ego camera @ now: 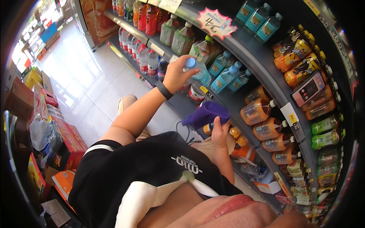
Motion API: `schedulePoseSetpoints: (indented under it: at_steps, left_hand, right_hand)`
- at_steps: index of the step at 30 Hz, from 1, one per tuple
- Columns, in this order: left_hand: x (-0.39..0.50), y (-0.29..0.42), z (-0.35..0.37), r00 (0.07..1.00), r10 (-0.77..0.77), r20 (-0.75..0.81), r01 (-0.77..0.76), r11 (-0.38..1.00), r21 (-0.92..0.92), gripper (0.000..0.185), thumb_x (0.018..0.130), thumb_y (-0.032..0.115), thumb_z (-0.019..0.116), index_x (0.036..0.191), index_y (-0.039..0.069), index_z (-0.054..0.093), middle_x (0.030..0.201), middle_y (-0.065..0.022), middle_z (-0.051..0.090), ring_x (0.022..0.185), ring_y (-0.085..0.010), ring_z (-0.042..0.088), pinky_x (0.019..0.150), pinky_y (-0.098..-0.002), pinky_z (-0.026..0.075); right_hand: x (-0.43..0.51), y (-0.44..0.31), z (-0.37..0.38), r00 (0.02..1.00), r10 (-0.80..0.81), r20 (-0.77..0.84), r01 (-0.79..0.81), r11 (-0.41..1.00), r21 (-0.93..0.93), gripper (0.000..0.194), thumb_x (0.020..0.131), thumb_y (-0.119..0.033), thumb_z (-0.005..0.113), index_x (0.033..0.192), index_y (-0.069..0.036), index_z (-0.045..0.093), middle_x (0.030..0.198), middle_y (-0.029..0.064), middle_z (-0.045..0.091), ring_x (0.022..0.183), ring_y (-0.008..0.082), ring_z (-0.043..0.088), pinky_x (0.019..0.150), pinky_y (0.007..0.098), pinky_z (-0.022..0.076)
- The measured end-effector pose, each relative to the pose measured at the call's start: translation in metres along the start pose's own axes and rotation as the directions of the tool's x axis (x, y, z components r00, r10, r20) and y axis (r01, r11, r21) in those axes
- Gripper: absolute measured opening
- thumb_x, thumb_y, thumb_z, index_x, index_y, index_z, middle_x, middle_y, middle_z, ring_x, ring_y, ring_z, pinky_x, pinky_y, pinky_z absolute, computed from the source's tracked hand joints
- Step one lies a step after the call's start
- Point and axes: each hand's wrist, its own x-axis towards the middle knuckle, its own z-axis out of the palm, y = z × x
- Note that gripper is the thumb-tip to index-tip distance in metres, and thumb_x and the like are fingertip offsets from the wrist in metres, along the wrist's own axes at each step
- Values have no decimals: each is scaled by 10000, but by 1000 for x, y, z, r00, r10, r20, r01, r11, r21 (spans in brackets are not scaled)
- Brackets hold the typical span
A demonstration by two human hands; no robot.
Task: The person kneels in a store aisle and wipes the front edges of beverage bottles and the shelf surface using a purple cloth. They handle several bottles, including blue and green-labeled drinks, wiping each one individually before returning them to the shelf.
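Observation:
My left hand (177, 72), with a dark band on its wrist, grips a clear plastic bottle (203, 76) near its light-blue cap. The bottle is tilted at the front of a drinks shelf, beside similar blue-labelled bottles (223, 79). A larger bottle with a green cap (203, 51) stands just behind it. Lower down, my right hand (221, 133) holds a purple cloth (211, 113), which is bunched up and hangs before the shelf edge. Part of the right hand's fingers is hidden by the cloth.
A smartphone (308, 89) rests against bottles on the upper right shelf. Orange-brown drink bottles (255, 111) line the shelf at right. A starburst price sign (216, 23) sticks out from the shelf edge. Cartons (65, 139) and a plastic bag (45, 135) lie at left. Dark cables (186, 134) hang near my legs.

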Motion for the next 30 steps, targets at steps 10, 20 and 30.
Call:
schedulePoseSetpoints:
  at_steps: [10, 20, 30]
  left_hand:
    - [-68, 16, -30, 985, -126, 120, 122, 992, 42, 350, 786, 48, 742, 1115, 30, 623, 931, -57, 680, 808, -101, 622, 722, -270, 508]
    - [-78, 21, -58, 946, -144, 290, 181, 978, -105, 436, 814, -13, 717, 1221, 3, 562, 1140, -62, 667, 945, -71, 604, 798, -239, 523]
    - [-73, 1, -48, 955, 36, 294, 68, 940, -335, 627, 780, 108, 797, 1308, 16, 472, 1086, -118, 640, 955, -147, 629, 764, -316, 560]
  right_hand:
    - [49, 41, 85, 890, -393, 230, 450, 680, -579, 434, 905, -200, 616, 1287, -16, 528, 1325, 199, 515, 1242, 391, 458, 1064, 472, 311]
    - [56, 54, 51, 788, 608, 92, -575, 674, 465, 512, 977, -484, 486, 1281, -73, 515, 1147, 129, 643, 995, 278, 662, 729, 435, 597]
    - [45, 62, 52, 753, 579, 312, -602, 414, 683, 464, 967, -397, 418, 1270, -65, 535, 1099, 139, 657, 898, 346, 660, 634, 385, 591]
